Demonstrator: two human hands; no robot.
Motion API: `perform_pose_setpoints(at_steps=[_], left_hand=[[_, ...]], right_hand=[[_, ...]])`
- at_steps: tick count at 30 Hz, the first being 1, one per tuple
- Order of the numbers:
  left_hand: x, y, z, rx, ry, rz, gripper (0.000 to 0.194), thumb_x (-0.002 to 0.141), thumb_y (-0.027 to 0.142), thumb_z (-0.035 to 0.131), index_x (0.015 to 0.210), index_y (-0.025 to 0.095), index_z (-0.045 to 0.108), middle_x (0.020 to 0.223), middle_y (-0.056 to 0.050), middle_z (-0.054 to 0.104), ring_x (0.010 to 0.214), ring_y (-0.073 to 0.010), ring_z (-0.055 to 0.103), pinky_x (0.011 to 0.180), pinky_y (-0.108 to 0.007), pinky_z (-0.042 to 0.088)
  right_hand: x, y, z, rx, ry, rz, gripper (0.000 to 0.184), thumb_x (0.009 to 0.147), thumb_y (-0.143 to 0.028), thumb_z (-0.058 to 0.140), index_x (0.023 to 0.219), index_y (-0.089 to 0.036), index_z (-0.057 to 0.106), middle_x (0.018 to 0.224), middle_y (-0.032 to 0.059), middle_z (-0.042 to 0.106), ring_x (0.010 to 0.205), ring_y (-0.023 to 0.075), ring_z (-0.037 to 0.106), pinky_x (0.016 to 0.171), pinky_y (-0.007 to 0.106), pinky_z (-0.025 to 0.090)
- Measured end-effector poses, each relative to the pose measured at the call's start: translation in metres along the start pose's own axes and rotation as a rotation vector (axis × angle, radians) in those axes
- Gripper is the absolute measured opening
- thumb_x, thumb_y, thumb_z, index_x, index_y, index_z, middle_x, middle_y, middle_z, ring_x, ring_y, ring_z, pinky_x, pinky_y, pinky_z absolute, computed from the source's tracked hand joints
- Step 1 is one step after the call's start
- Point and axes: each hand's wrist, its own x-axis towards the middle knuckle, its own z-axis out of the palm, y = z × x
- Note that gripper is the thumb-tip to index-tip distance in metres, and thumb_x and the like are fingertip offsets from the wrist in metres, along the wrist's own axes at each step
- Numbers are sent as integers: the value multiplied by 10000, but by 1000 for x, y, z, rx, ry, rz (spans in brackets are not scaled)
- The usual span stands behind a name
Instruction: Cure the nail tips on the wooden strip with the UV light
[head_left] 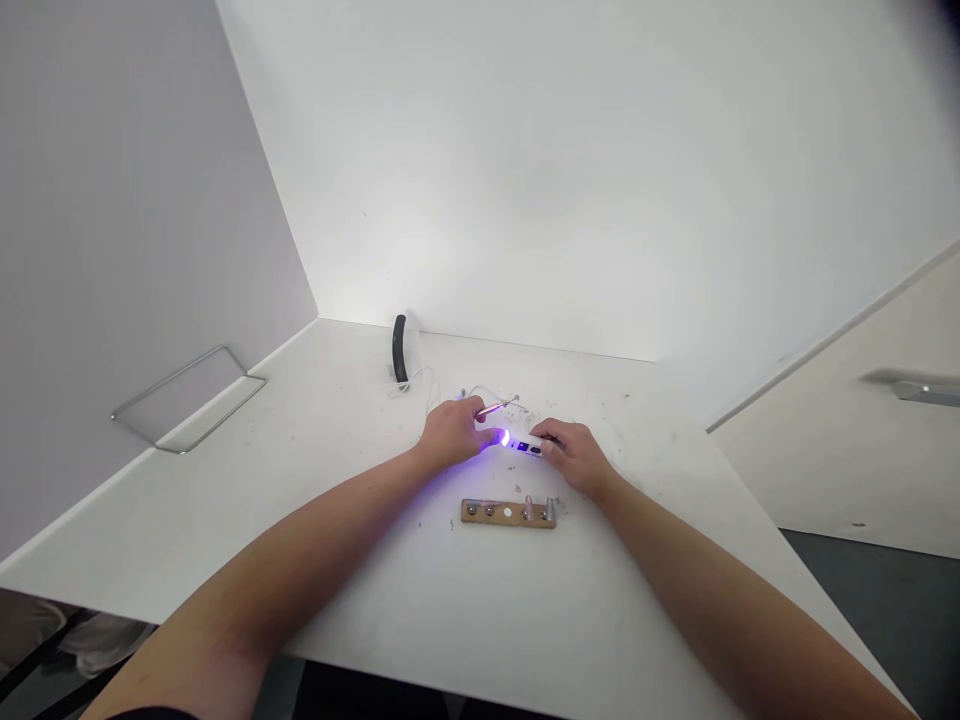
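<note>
My right hand (577, 455) is closed around a small white handheld UV lamp (534, 447) with dark buttons. Violet light glows at the lamp's left end, right beside the fingers of my left hand (451, 432). A slim, pinkish metallic pen-like tool (491, 409) is gripped in my left hand, its tip pointing right. Whether those fingers also hold something in the glare cannot be made out. Closer to me lies a brown strip stand (508, 514) with round metal studs and a white dot. Shiny nail tips (550, 510) stand at its right end.
A black curved lamp-like piece (399, 350) stands at the back left, with a thin white cable (429, 385) beside it. Small specks and scraps lie around my hands. White walls border the table (360, 600), and a wire frame (187, 400) juts out at left.
</note>
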Motion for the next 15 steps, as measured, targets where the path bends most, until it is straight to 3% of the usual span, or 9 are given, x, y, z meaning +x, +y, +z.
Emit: perform_pose_setpoints(at_steps=[15], left_hand=[[-1,-1,0,17,-6,2,364,645,558,543,722,204,513,597,-2,564,607,-164,522,516,-250,322]], right_hand=[[1,-2,0,5,-3,-3,376,820,-484,356,817,-183,581,729,36,624,644,154,554,605,274,408]])
